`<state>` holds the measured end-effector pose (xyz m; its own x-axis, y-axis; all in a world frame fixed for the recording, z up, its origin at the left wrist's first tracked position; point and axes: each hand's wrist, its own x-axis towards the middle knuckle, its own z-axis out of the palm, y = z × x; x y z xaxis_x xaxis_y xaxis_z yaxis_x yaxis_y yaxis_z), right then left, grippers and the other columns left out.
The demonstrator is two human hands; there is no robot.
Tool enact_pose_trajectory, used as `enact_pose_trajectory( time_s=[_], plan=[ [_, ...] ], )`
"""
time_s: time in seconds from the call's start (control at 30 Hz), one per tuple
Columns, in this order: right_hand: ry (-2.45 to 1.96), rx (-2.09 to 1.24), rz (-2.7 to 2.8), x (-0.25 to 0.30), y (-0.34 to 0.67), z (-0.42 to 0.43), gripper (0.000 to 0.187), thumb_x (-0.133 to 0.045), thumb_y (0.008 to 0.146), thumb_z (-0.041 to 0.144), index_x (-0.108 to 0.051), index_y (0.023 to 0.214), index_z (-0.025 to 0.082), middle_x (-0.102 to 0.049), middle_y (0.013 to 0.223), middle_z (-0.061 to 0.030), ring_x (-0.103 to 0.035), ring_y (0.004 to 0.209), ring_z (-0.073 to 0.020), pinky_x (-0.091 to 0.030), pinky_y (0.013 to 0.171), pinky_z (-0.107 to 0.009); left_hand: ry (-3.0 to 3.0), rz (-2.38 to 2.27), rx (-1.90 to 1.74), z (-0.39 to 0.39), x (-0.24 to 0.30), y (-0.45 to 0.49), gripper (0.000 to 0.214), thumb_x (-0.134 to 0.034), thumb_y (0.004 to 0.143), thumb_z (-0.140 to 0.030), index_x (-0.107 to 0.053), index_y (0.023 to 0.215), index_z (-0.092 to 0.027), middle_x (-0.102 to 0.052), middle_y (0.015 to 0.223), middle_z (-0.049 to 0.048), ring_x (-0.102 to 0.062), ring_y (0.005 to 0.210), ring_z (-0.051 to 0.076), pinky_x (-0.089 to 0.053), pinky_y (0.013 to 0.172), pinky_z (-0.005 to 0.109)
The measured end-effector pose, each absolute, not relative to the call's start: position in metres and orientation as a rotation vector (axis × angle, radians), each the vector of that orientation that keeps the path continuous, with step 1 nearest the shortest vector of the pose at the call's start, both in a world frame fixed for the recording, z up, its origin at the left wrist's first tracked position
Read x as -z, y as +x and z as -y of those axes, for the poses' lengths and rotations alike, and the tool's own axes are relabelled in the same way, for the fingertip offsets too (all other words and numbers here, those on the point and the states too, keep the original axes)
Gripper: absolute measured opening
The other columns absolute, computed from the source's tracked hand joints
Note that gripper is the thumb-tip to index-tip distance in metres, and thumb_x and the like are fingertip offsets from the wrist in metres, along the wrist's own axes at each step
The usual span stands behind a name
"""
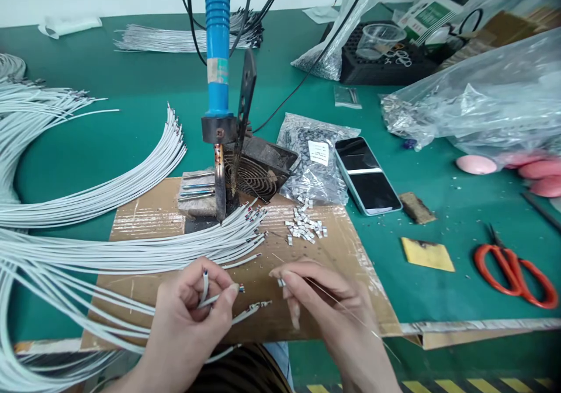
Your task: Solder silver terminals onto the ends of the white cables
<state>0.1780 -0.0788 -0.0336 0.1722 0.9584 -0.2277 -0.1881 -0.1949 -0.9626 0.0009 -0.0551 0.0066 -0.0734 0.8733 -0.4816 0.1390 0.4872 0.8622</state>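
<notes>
My left hand (188,320) is closed around white cables, pinching one cable (211,301) between thumb and forefinger. Its end shows stripped coloured wires pointing right. My right hand (339,311) pinches a small white connector (281,283) at the fingertips, a short gap from that cable end. A thin solder wire (362,322) also runs through the right hand. Above both hands a blue soldering iron (218,48) hangs upright, its tip (221,206) down by the cable bundle (175,247). A loose pile of small connectors (304,226) lies on the cardboard (346,264).
A fan (258,171) stands behind the iron, beside a bag of parts (307,148) and a phone (369,177). Right of these lie a yellow sponge (427,254) and red-handled scissors (511,273). Another cable bundle (109,191) curves across the left.
</notes>
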Motion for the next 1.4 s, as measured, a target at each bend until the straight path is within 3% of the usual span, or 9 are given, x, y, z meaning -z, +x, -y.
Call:
enact_pose_trajectory(
  time_s=[0.2, 0.4, 0.67, 1.4],
  plan=[
    [-1.303, -1.312, 0.661, 0.032, 0.155, 0.077, 0.009, -0.085, 0.084, 0.034, -0.089, 0.087, 0.027, -0.068, 0.067, 0.0009, -0.058, 0.047, -0.0086, -0.055, 0.048, -0.021, 0.92, -1.521, -0.79, 0.051, -0.009, 0.002, 0.02, -0.08, 0.07, -0.032, -0.067, 0.065, -0.017, -0.049, 0.055, -0.0062, -0.038, 0.053, 0.008, -0.036, 0.049, 0.015],
    [-1.205, -1.344, 0.768, 0.038, 0.145, 0.077, 0.007, -0.083, 0.087, 0.03, -0.089, 0.088, 0.027, -0.069, 0.069, -0.0002, -0.058, 0.045, -0.0072, -0.05, 0.047, -0.019, 0.917, -1.503, -0.824, 0.049, -0.009, 0.003, 0.017, -0.079, 0.071, -0.03, -0.067, 0.066, -0.019, -0.043, 0.054, -0.0091, -0.034, 0.052, 0.007, -0.039, 0.049, 0.014],
    [-1.221, -1.434, 0.702, 0.031, 0.144, 0.078, 0.006, -0.084, 0.086, 0.034, -0.089, 0.086, 0.03, -0.067, 0.071, 0.001, -0.058, 0.047, -0.0055, -0.049, 0.049, -0.017, 0.856, -1.478, -0.843, 0.048, -0.009, 0.004, 0.017, -0.081, 0.069, -0.028, -0.067, 0.066, -0.018, -0.055, 0.056, -0.0066, -0.044, 0.052, 0.007, -0.044, 0.05, 0.014],
    [-1.167, -1.318, 0.886, 0.042, 0.148, 0.079, 0.012, -0.079, 0.092, 0.026, -0.088, 0.093, 0.033, -0.073, 0.074, 0.0004, -0.062, 0.051, -0.0067, -0.052, 0.052, -0.016, 0.797, -1.451, -0.863, 0.045, -0.006, 0.002, 0.02, -0.084, 0.066, -0.025, -0.067, 0.063, -0.015, -0.053, 0.052, -0.007, -0.041, 0.049, 0.005, -0.038, 0.048, 0.012]
  ],
)
